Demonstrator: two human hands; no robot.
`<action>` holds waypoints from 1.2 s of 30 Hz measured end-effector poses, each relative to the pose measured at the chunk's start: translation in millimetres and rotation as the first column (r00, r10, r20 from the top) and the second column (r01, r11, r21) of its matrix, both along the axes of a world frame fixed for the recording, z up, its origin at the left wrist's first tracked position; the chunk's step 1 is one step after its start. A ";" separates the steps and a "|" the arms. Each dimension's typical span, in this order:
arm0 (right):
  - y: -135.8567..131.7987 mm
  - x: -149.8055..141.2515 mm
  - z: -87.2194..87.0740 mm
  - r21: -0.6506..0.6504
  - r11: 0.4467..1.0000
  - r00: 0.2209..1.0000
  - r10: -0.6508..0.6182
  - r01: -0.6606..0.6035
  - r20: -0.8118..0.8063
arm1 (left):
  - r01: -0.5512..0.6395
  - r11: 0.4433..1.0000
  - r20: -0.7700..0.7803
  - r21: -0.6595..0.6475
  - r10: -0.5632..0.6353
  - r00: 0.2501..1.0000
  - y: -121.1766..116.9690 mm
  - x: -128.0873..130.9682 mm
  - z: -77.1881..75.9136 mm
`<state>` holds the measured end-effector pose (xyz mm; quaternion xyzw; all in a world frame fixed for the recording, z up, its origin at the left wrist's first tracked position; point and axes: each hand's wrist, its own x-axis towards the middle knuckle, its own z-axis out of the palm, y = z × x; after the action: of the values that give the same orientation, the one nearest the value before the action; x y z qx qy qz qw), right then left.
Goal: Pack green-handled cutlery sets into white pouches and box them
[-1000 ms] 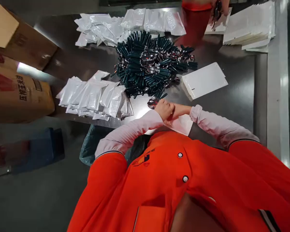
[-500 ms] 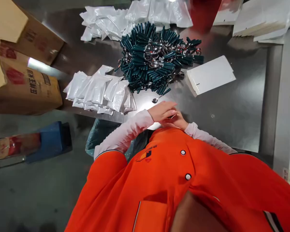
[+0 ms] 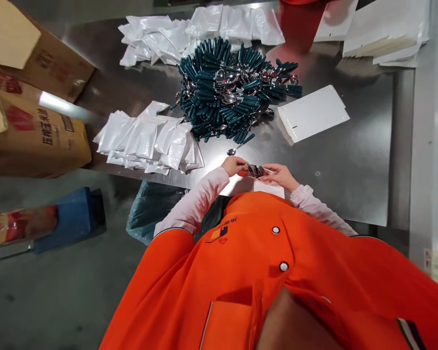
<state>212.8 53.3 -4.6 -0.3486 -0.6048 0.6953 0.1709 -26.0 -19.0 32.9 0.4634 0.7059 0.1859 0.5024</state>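
Note:
My left hand point(image 3: 235, 165) and my right hand point(image 3: 282, 176) meet at the near edge of the steel table point(image 3: 350, 160), just above my orange shirt. Between them is a small bundle of spoons point(image 3: 255, 170) with the shiny bowls showing. My left hand's fingers are closed on the bundle. My right hand is closed on a white pouch point(image 3: 269, 188) that lies under the bundle. A single green-handled spoon point(image 3: 238, 147) lies on the table just beyond my left hand.
A big heap of green-handled spoons point(image 3: 233, 90) fills the table's middle. Filled pouches point(image 3: 149, 138) are stacked at the left, more pouches point(image 3: 200, 29) at the far side, flat empty pouches point(image 3: 312, 113) at the right. A co-worker in red point(image 3: 299, 24) stands opposite. Cardboard boxes point(image 3: 32, 136) sit at the left.
My hands, which overlapped with the left laid over the right, have drawn apart. The spoon bundle and the white pouch now show between them. My head shifted slightly.

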 end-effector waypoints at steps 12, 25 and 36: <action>-1.0 13.1 -17.3 0.065 0.980 0.978 -0.194 0.189 0.076 | 0.365 0.929 -0.373 -0.060 -0.360 0.855 7.2 21.4 23.5; 12.9 6.5 -22.4 -0.172 0.934 0.944 -0.325 0.312 -0.054 | 0.354 0.931 -0.424 0.094 -0.284 0.860 32.1 59.4 23.4; 22.9 1.4 61.5 -0.035 0.944 0.917 -0.327 0.328 -0.229 | 0.435 0.884 -0.368 0.170 -0.353 0.860 69.3 20.7 123.5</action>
<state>214.2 76.2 56.9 -0.3609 -0.5153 0.6915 0.3549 -5.3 50.3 156.4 0.6818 0.6397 0.0854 0.3444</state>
